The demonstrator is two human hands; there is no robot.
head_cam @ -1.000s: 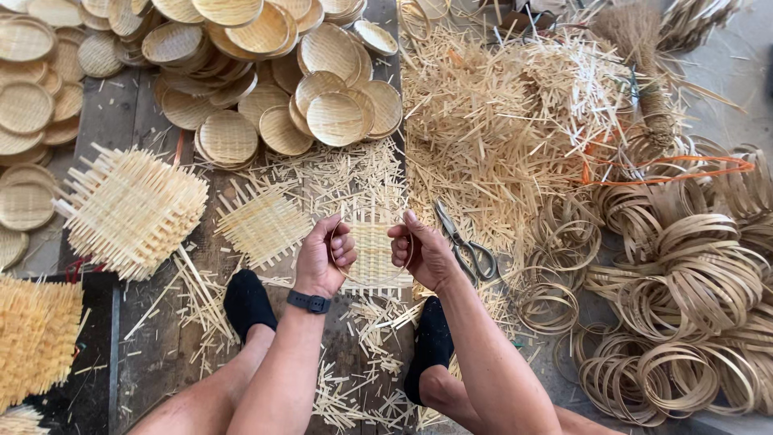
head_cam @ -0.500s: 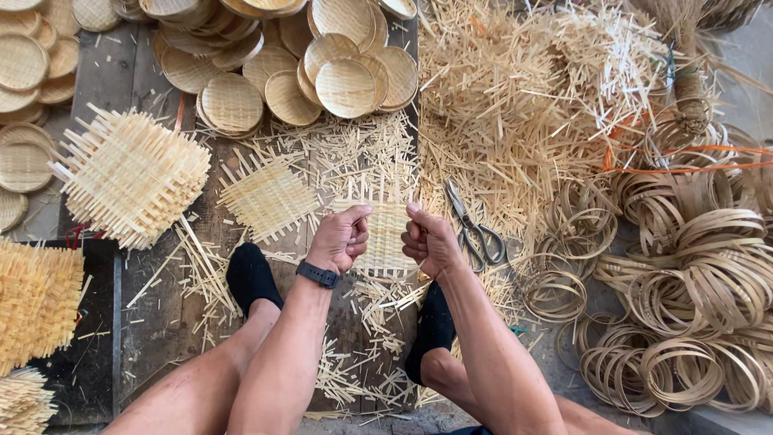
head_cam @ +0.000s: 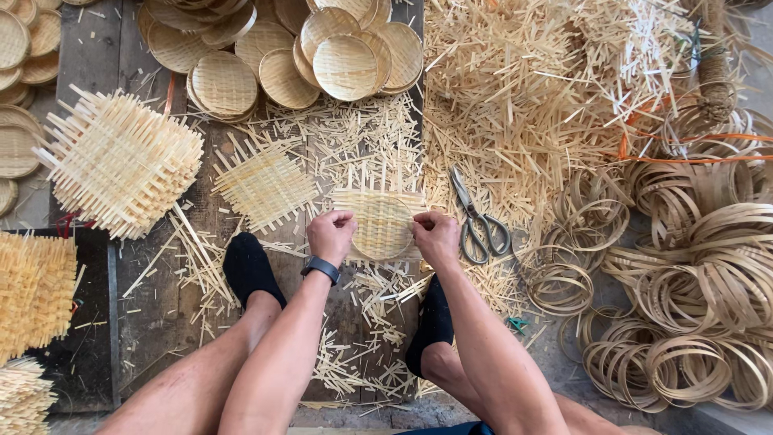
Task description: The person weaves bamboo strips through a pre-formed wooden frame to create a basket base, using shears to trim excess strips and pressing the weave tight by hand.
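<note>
My left hand (head_cam: 331,234) and my right hand (head_cam: 436,236) grip the two sides of a small woven bamboo mat (head_cam: 380,221) pressed into a round bamboo ring, with loose strip ends sticking out above. A black watch sits on my left wrist. Both of my feet, in black socks (head_cam: 248,268), rest on the wooden boards below the piece. Scissors (head_cam: 477,217) lie just right of my right hand.
Finished round woven trays (head_cam: 346,63) are piled at the top. Square woven mats (head_cam: 264,184) and a stack of them (head_cam: 121,161) lie left. Loose bamboo strips (head_cam: 531,89) heap at upper right, with several coiled bamboo rings (head_cam: 708,274) on the right.
The view has shifted a little. Both hands stay on the woven piece, which now shows more rounded inside its ring than before.
</note>
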